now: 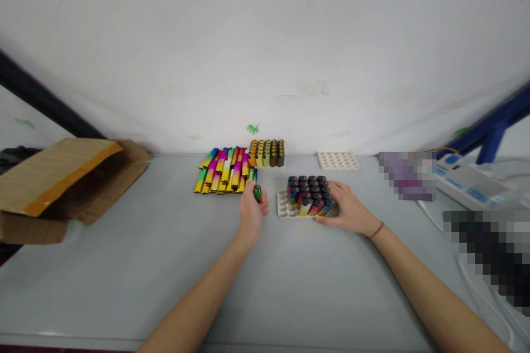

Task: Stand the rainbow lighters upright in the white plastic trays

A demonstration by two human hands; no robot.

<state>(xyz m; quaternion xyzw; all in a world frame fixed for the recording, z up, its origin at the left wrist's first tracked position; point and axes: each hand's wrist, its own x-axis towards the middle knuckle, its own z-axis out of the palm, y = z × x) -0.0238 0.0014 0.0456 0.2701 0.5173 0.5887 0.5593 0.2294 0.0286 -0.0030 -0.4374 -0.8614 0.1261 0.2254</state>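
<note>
My left hand is closed round a shiny green lighter, with only its end showing above the fist. To its right sits a white holed tray filled with several black-topped lighters standing upright in rows. Holes at the tray's left side stand bare. My right hand wraps the right side of the tray and its lighters, thumb at the front and fingers behind. Just beyond my left hand lies a heap of metallic multicoloured lighters on their sides.
Against the wall stands a block of upright gold-ended lighters. Another white holed tray lies behind my right hand. An open cardboard box is at the left. Power strips, cables and blurred-out items occupy the right of the grey table.
</note>
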